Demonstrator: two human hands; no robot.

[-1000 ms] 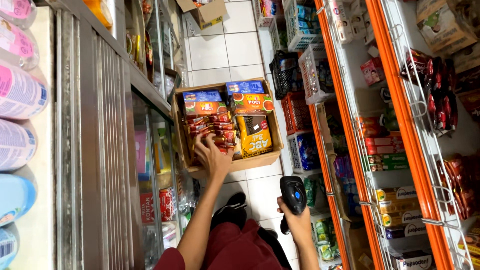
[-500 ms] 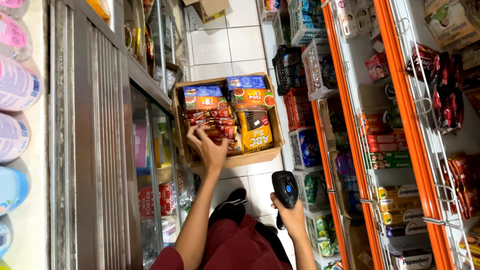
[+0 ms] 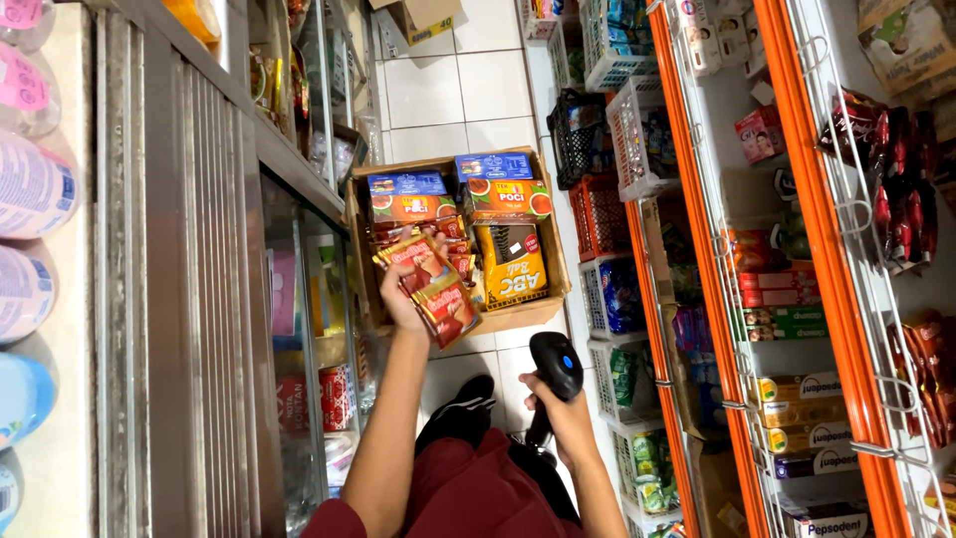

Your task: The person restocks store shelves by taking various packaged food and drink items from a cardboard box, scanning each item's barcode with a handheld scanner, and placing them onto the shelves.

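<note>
So the person's left hand [image 3: 406, 299] is gripping a strip of red and brown snack sachets [image 3: 434, 289], fingers closed around it, and it's hanging just above the near-left corner of the cardboard box [image 3: 518, 315] on the tiled floor [image 3: 453, 95]. The right hand [image 3: 563, 413] is wrapped tight around the handle of a black handheld scanner [image 3: 554, 371], sitting lower and nearer, off to the right of the strip. Looks to me like the picking-up part is done and the scanning isn't: the scanner's head and the strip are sitting apart. The left arm is stretching out long toward the box, the right one bending in close over the dark red trousers. More packets and boxes are still lying in the box. Orange-edged shelves [image 3: 717, 249] are running down the right, a glass cabinet [image 3: 309, 289] on the left.
</note>
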